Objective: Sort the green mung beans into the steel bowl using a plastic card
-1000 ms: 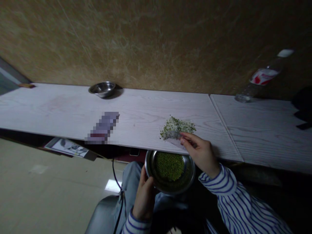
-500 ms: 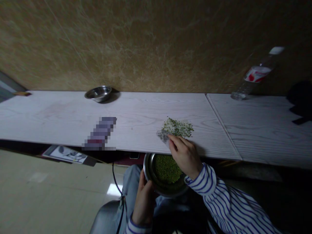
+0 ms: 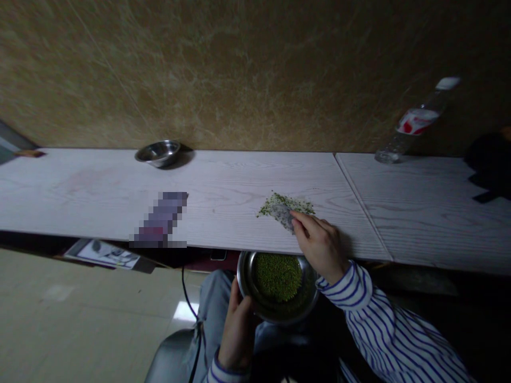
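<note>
We see a pale, wood-grained surface [image 3: 223, 213], long and narrow, with a seam [image 3: 361, 205] crossing it to the right of our right hand's fingers [image 3: 305, 219]. Around and beyond those fingertips, we find green grains [image 3: 296, 202] scattered in a loose patch with paler bits among them. Left of the fingers, by the front edge, lies a flat purplish item [image 3: 162, 219], pixelated beyond reading. Farther back on that side sits a small metal bowl [image 3: 158, 154]; a little brown piece [image 3: 31, 153] is at the far left. Back and right of the fingers, beyond the seam, stands a clear bottle [image 3: 417, 122], white-capped; farther right we make out a dark object [image 3: 489, 167].
</note>
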`<action>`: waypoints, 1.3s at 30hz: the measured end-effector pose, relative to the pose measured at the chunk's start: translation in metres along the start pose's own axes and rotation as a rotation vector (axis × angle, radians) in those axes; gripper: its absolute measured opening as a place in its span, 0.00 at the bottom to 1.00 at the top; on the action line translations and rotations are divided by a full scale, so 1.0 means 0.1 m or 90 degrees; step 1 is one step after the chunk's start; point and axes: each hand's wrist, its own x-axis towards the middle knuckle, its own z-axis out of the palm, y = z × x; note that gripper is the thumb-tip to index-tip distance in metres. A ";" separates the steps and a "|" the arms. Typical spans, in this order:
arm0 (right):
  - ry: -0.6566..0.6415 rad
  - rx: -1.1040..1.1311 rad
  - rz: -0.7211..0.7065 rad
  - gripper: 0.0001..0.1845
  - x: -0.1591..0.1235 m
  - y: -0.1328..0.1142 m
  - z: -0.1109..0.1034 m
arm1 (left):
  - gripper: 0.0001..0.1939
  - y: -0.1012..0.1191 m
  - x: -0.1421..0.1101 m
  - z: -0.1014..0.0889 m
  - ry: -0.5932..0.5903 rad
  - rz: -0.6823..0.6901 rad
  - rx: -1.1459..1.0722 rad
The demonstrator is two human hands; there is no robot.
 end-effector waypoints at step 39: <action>-0.005 0.010 -0.116 0.12 -0.01 0.04 -0.19 | 0.38 0.00 -0.02 -0.03 -0.025 0.002 0.002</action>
